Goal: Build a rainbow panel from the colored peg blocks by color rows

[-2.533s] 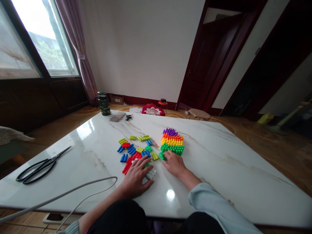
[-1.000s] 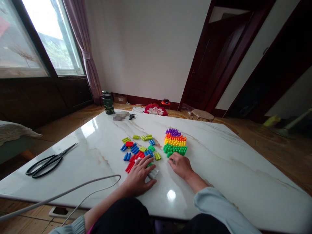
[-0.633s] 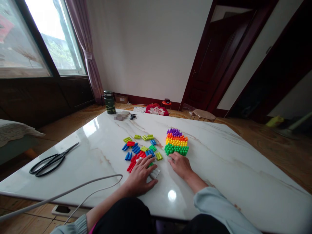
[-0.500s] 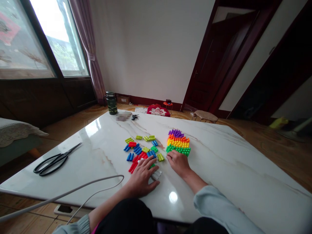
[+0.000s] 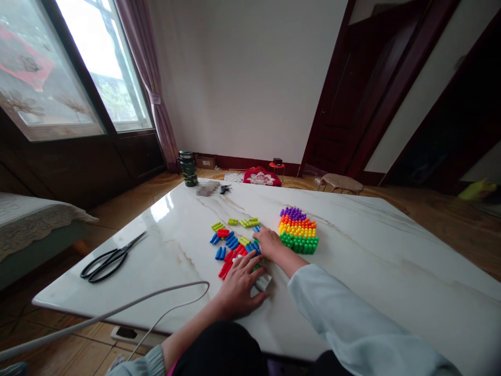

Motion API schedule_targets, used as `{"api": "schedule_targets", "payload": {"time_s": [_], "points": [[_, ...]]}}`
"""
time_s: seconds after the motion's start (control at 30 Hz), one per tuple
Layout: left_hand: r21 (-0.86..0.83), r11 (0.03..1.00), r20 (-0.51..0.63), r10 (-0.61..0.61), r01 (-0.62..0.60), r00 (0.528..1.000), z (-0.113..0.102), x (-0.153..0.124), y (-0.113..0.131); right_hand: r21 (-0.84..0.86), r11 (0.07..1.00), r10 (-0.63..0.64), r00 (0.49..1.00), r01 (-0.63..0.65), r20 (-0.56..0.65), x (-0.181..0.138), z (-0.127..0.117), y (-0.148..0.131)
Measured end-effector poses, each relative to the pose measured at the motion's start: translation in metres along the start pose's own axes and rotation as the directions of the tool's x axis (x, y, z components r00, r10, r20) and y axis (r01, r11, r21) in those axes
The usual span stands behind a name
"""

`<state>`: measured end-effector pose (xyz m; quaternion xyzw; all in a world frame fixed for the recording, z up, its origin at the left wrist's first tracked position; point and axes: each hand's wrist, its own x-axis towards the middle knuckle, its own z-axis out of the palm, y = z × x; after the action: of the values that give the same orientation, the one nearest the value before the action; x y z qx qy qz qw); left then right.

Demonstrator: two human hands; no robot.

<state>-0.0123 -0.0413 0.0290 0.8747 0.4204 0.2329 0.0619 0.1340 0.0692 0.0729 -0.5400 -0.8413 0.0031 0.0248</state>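
Two hands [image 5: 243, 284] at pegs [image 5: 220, 254], inside tabletop edges [image 5: 58, 304]

Has drawn the right hand [image 5: 269, 244] away from the front of the upright green pegs [image 5: 299, 243], right of center, leaving them uncovered, and reached into the loose pieces [image 5: 232, 241] mid-frame. Now mostly hides a loose green piece [image 5: 255, 242] there. Has swung the view left, bringing more window [image 5: 113, 68] and a pink sheet [image 5: 25, 60] into the upper left.
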Motion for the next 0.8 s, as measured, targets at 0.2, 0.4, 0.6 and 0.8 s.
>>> {"api": "schedule_targets", "payload": {"time_s": [0.2,0.4,0.6,0.8], "points": [[0.008,1.000,0.005,0.011,-0.011,1.000,-0.001,0.001,0.000,0.295,0.955,0.120,0.937,-0.019,-0.328,-0.027,-0.020,0.025],[0.010,1.000,-0.019,0.020,-0.020,1.000,0.002,0.001,-0.002,0.457,0.867,0.349,0.897,-0.200,-0.270,-0.072,-0.048,0.080],[0.012,1.000,-0.020,0.027,-0.027,0.999,0.002,0.000,-0.002,0.294,0.902,0.360,0.926,-0.315,-0.111,-0.104,-0.023,0.100],[0.013,1.000,-0.024,0.028,-0.028,0.999,0.002,0.000,-0.003,0.310,0.908,0.345,0.922,-0.281,-0.174,-0.107,0.008,0.103]]}}
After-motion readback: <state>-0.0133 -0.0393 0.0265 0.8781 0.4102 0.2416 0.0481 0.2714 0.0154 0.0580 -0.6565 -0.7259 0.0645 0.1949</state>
